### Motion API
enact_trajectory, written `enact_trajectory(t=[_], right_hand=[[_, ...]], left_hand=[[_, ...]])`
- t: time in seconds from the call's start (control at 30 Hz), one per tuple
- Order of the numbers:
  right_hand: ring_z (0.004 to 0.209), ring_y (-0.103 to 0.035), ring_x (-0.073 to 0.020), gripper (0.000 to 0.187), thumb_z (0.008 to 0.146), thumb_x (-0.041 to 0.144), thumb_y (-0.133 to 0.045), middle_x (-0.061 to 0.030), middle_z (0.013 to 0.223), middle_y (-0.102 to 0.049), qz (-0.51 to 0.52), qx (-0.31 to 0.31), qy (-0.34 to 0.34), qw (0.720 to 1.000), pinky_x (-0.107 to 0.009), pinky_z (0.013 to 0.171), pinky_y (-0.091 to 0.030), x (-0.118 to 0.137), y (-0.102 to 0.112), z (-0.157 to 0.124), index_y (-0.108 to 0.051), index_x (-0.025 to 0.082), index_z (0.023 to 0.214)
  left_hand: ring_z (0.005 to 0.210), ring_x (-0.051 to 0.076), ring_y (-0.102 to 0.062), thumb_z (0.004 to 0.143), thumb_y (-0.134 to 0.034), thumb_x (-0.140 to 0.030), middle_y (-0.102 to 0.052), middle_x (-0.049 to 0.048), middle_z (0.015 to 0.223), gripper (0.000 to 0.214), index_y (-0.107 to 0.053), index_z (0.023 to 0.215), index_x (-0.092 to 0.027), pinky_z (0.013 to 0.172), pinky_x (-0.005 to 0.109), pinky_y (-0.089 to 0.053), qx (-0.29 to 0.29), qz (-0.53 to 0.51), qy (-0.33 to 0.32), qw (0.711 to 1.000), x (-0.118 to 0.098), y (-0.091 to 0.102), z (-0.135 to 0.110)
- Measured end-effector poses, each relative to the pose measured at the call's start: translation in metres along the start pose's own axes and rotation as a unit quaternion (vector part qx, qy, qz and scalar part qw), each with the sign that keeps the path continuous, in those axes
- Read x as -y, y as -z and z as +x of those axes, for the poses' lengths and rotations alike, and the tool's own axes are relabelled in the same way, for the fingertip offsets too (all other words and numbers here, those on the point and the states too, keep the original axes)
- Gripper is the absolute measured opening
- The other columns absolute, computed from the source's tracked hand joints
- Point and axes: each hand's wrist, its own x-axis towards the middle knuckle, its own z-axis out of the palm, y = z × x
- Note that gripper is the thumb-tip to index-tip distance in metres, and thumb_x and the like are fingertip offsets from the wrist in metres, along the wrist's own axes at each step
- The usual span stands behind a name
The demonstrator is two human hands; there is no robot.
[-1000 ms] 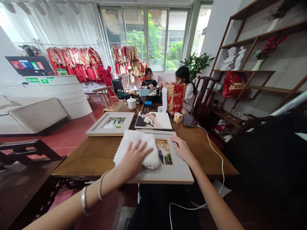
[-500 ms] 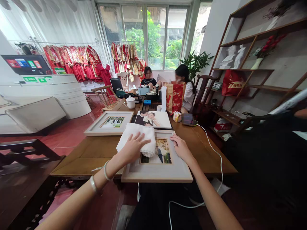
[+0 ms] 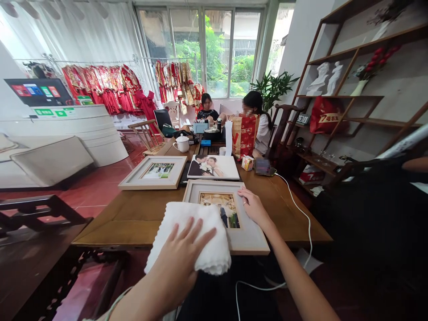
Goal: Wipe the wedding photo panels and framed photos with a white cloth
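A light wooden picture frame [image 3: 252, 238] with a wide pale mat and a wedding photo lies at the table's near edge, its lower left covered. Over that part, a folded white cloth [image 3: 187, 214] hangs past the frame's near edge. My left hand [image 3: 182, 249] presses on the cloth with fingers spread, its thumb hidden. At the frame's upper right side, my right hand [image 3: 253, 207] holds the border, fingers bent. Behind are a second picture frame [image 3: 133, 171] with an outdoor photo and an unframed couple's photo panel [image 3: 230, 169].
The brown wooden table [image 3: 127, 218] bears a lidded white mug [image 3: 182, 142], a small box [image 3: 247, 162], a phone [image 3: 264, 166] and a paper bag [image 3: 245, 133]. A white cable [image 3: 306, 214] drops off the right edge. Two people sit at the far end.
My left hand has drawn the white cloth toward me, down over the frame's near edge, uncovering the photo's upper left. My right hand stays at the frame's right side.
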Motion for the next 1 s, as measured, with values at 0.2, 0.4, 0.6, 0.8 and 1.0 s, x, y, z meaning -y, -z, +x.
enact_trajectory(t=[0.2,0.4,0.6,0.8,1.0], right_hand=[[0.121,-0.053,-0.0229,0.039,0.075,0.001,-0.040,-0.0128,0.113,-0.067,0.007,0.006,-0.007,1.000,-0.042,0.107,-0.038,0.001,0.001,0.000,-0.071,0.013,0.097],[0.122,-0.052,-0.0231,0.039,0.077,0.002,-0.038,-0.0142,0.115,-0.066,-0.004,0.013,-0.002,1.000,-0.043,0.106,-0.038,0.000,0.000,0.000,-0.070,0.012,0.099],[0.123,-0.051,-0.0226,0.041,0.074,0.000,-0.039,-0.0118,0.114,-0.067,0.005,0.020,0.009,1.000,-0.041,0.106,-0.038,0.000,0.002,0.002,-0.070,0.015,0.097],[0.125,-0.049,-0.0228,0.037,0.073,0.002,-0.045,-0.0102,0.117,-0.066,0.042,0.046,0.034,0.998,-0.038,0.103,-0.039,0.005,0.007,0.002,-0.070,0.018,0.094],[0.122,-0.052,-0.0240,0.036,0.074,0.005,-0.045,-0.0124,0.115,-0.066,0.036,0.025,-0.003,0.999,-0.042,0.105,-0.038,0.000,0.004,0.002,-0.071,0.016,0.096]], left_hand=[[0.141,0.029,-0.007,0.060,-0.049,0.001,-0.021,0.0077,0.153,0.090,-0.029,0.142,-0.029,0.112,0.054,-0.010,-0.079,0.023,-0.004,0.997,0.028,-0.006,0.056],[0.140,0.032,-0.015,0.070,-0.047,-0.006,-0.027,0.0114,0.150,0.077,-0.029,0.142,-0.026,0.108,0.058,-0.017,-0.145,0.006,0.017,0.989,0.049,0.005,0.115],[0.138,0.036,-0.015,0.074,-0.046,-0.013,-0.027,0.0092,0.150,0.073,-0.027,0.143,-0.028,0.105,0.064,-0.019,-0.110,-0.011,-0.061,0.992,0.024,0.009,0.157],[0.140,0.034,-0.011,0.074,-0.044,-0.011,-0.024,0.0082,0.152,0.071,-0.030,0.141,-0.028,0.104,0.067,-0.017,-0.041,0.003,-0.129,0.991,0.003,0.012,0.158],[0.138,0.031,-0.023,0.076,-0.047,-0.018,-0.034,0.0069,0.148,0.063,-0.038,0.137,-0.027,0.105,0.062,-0.024,0.016,-0.033,-0.209,0.977,-0.002,0.016,0.097]])
